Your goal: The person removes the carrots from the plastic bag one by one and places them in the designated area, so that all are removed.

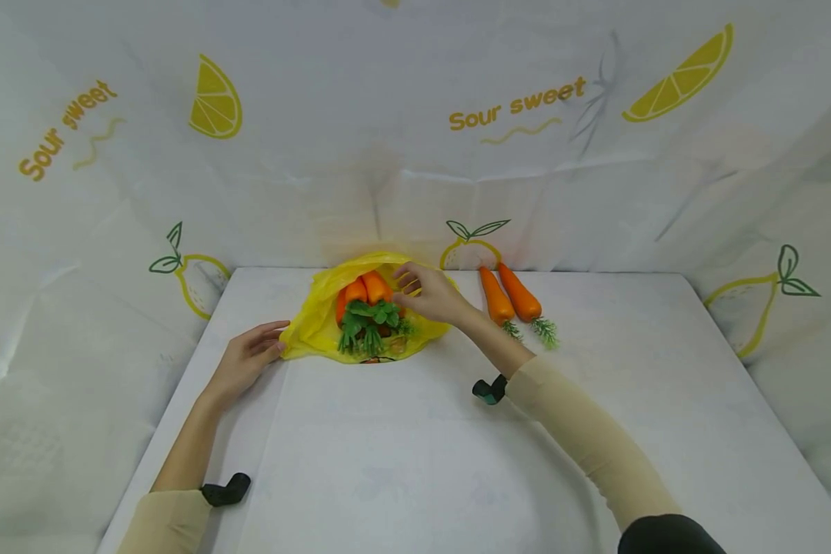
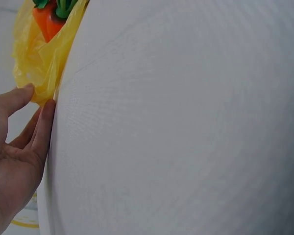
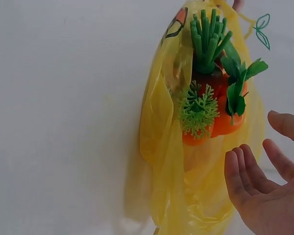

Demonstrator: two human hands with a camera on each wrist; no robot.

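Two carrots (image 1: 522, 295) beside bag (image 1: 309, 329), interior partly unclear

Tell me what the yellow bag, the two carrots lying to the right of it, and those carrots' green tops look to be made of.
Yellow bag: thin, glossy plastic film; it creases and lets light through.
Carrots: probably molded plastic or coated foam, smooth with a slight sheen and even orange color; which one, I can't tell.
Green tops: likely plastic, judging by the feathery sprigs' uniform look.
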